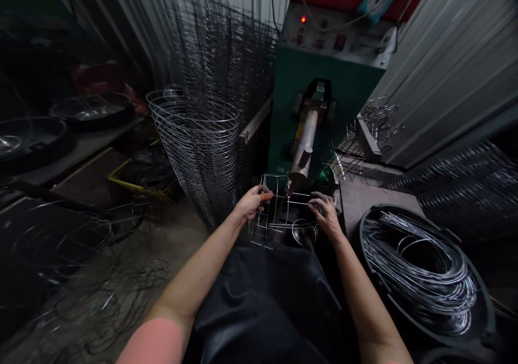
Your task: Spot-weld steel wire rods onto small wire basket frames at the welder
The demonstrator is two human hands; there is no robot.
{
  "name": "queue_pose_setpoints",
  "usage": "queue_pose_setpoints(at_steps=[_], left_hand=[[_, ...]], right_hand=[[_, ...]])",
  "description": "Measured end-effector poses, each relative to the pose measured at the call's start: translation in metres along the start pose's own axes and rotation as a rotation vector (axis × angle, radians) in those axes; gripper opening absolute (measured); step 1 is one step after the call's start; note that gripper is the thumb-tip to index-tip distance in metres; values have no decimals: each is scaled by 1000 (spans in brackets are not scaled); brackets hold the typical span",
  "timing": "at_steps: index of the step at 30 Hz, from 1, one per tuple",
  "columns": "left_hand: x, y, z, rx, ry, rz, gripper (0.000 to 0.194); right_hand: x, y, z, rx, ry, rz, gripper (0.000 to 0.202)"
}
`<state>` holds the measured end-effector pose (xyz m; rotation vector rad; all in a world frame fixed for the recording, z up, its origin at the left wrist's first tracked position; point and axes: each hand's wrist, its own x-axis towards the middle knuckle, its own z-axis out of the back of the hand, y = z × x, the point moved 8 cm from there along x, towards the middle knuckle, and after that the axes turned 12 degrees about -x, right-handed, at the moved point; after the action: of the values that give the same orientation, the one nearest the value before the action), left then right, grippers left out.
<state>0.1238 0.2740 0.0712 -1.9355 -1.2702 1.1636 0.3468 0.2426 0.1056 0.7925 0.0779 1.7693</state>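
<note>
In front of me is a small wire frame (275,213) made of thin metal rods. My left hand (250,204) is closed on its left side, with an orange cover or piece (266,196) at the fingertips. At the frame's right side, my right hand (325,213) pinches the ends of the rods. The frame sits under the thick metal arm (304,150) of a green machine (332,78), and its rods meet the narrow tip (290,187) there. Below the frame, a small round metal bowl (303,232) is partly hidden.
Stacked wire rings (198,142) stand to the left, with tall wire stacks behind. At right, a black tub (366,229) holds coiled wires (429,277). Wire racks (352,148) lie beside the machine. A yellow-rimmed crate (117,175) and loose wire (109,299) are at left.
</note>
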Motion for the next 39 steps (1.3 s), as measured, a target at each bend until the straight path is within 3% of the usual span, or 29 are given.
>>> queue_pose_setpoints(at_steps=[6, 23, 39], left_hand=[[-1, -2, 1, -11, -1, -43, 28], [24, 2, 0, -112, -50, 46, 29], [26, -2, -1, -5, -60, 30, 24]], right_hand=[[1, -1, -1, 18, 17, -2, 19], [20, -8, -4, -11, 41, -14, 23], [21, -11, -2, -39, 56, -21, 26]])
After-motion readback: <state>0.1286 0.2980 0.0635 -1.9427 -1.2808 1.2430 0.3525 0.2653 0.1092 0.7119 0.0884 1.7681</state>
